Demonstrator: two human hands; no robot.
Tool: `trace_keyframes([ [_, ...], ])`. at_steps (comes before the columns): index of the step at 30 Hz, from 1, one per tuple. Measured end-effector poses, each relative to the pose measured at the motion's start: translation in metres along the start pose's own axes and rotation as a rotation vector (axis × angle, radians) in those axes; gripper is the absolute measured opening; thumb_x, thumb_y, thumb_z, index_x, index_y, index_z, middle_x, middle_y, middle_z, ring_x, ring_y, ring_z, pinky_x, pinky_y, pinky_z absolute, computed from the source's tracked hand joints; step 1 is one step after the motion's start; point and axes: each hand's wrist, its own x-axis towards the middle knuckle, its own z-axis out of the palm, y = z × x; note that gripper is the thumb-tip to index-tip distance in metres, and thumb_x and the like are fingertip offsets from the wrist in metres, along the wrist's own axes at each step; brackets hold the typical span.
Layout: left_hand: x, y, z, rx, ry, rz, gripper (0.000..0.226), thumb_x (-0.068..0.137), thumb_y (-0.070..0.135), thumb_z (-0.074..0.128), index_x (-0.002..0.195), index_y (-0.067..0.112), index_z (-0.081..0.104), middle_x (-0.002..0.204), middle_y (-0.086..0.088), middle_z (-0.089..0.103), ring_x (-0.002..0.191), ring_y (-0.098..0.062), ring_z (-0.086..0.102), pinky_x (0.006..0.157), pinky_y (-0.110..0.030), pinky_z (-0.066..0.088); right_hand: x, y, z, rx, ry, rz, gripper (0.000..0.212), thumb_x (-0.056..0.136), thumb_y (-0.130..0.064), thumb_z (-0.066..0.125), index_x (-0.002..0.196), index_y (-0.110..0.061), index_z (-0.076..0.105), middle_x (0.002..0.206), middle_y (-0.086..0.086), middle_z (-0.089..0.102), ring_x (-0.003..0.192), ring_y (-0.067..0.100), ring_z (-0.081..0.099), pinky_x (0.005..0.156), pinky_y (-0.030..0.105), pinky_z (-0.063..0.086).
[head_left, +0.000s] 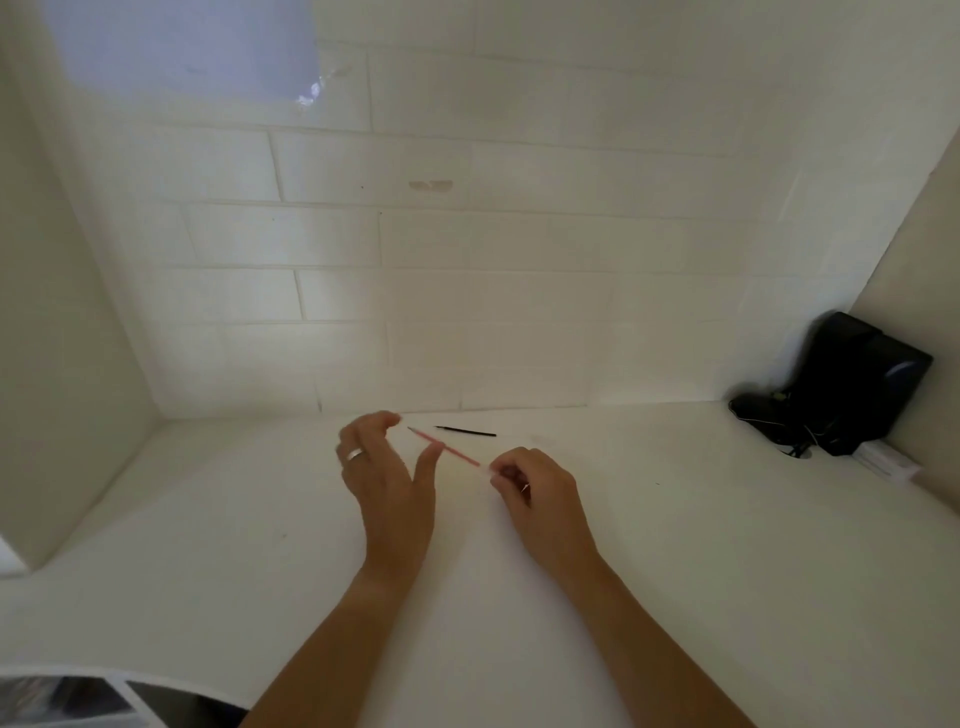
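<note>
A thin pink stick with a dark tip, like a pen refill (457, 453), runs slantwise above the white desk (675, 545). My right hand (537, 488) pinches its near end with curled fingers. My left hand (382, 462), with a ring on one finger, hovers at the stick's far end; its fingers are loosely spread and the thumb reaches up to the stick's middle. A second thin black stick (466, 431) lies flat on the desk just behind, close to the wall.
A white block wall (467, 260) rises right behind the desk. White side panels close in left and right. A black device with cables (841, 384) stands in the back right corner, a small white box (885, 462) beside it. The desk's front edge curves at lower left.
</note>
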Motion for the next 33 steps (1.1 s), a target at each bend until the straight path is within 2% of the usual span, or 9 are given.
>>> trace_keyframes([
  [2,-0.002,0.000,0.004,0.167,-0.123,0.199,0.035,0.083,0.022,0.078,0.113,0.021,0.059,0.120,0.002,0.055,0.116,-0.017,0.044,0.092,-0.024,0.024,0.000,-0.001,0.000,0.008,-0.001,-0.006,0.007,0.091,-0.014,0.067,0.093,-0.021,0.067,0.087,-0.009,0.067,0.081,0.006,0.060,0.072,0.013,0.045],
  [4,-0.007,0.001,0.010,0.262,-0.251,0.343,0.024,0.084,0.034,0.074,0.106,0.027,0.066,0.112,0.010,0.063,0.115,-0.013,0.049,0.092,-0.023,0.022,0.001,-0.001,0.000,0.026,-0.003,-0.016,0.005,0.092,-0.016,0.067,0.094,-0.021,0.069,0.087,-0.009,0.068,0.080,0.006,0.061,0.072,0.013,0.046],
  [9,-0.010,-0.002,0.016,0.377,-0.437,0.388,0.023,0.082,0.020,0.076,0.098,0.031,0.064,0.091,0.015,0.065,0.097,-0.010,0.060,0.094,-0.028,0.025,0.001,0.001,-0.002,0.068,-0.016,0.017,0.007,0.091,-0.013,0.068,0.091,-0.020,0.070,0.084,-0.007,0.069,0.078,0.009,0.062,0.071,0.020,0.050],
  [17,-0.010,-0.001,0.014,0.378,-0.410,0.346,0.023,0.081,0.013,0.079,0.093,0.028,0.066,0.086,0.013,0.063,0.089,-0.011,0.059,0.083,-0.030,0.033,-0.001,-0.005,-0.003,0.094,0.019,0.100,0.017,0.097,-0.017,0.057,0.084,-0.019,0.067,0.079,-0.010,0.068,0.074,0.010,0.059,0.065,0.011,0.041],
  [23,-0.010,-0.001,0.013,0.348,-0.399,0.355,0.021,0.082,0.013,0.079,0.095,0.027,0.069,0.088,0.010,0.064,0.087,-0.014,0.059,0.078,-0.033,0.041,0.001,-0.009,-0.002,0.088,-0.055,0.240,0.038,0.105,-0.023,0.041,0.076,-0.011,0.062,0.073,0.003,0.068,0.055,0.010,0.048,0.056,0.023,0.038],
  [27,-0.011,0.000,0.015,0.317,-0.415,0.368,0.020,0.083,0.009,0.077,0.093,0.025,0.071,0.087,0.009,0.063,0.087,-0.015,0.059,0.072,-0.035,0.046,0.001,-0.012,-0.003,0.127,-0.083,0.288,0.044,0.105,-0.031,0.039,0.065,-0.019,0.051,0.059,-0.001,0.050,0.052,0.010,0.039,0.053,0.024,0.032],
  [29,-0.011,0.000,0.016,0.298,-0.424,0.385,0.022,0.083,0.004,0.076,0.092,0.023,0.071,0.086,0.008,0.063,0.086,-0.016,0.058,0.068,-0.037,0.048,0.002,-0.011,-0.002,0.120,-0.093,0.302,0.043,0.104,-0.031,0.041,0.066,-0.015,0.050,0.057,-0.003,0.043,0.053,0.009,0.034,0.053,0.027,0.029],
  [31,-0.011,-0.002,0.017,0.281,-0.437,0.397,0.023,0.084,0.001,0.074,0.092,0.022,0.071,0.087,0.008,0.063,0.086,-0.016,0.057,0.068,-0.040,0.048,0.003,-0.010,-0.002,0.111,-0.113,0.312,0.042,0.104,-0.030,0.041,0.068,-0.014,0.054,0.060,-0.001,0.048,0.055,0.012,0.038,0.055,0.028,0.031],
  [33,-0.010,-0.005,0.017,0.274,-0.443,0.401,0.023,0.085,0.000,0.072,0.092,0.022,0.071,0.087,0.008,0.063,0.087,-0.015,0.056,0.070,-0.040,0.047,0.003,-0.010,-0.002,0.085,-0.140,0.307,0.041,0.105,-0.030,0.039,0.067,-0.023,0.052,0.068,0.001,0.060,0.061,0.016,0.048,0.058,0.028,0.035],
])
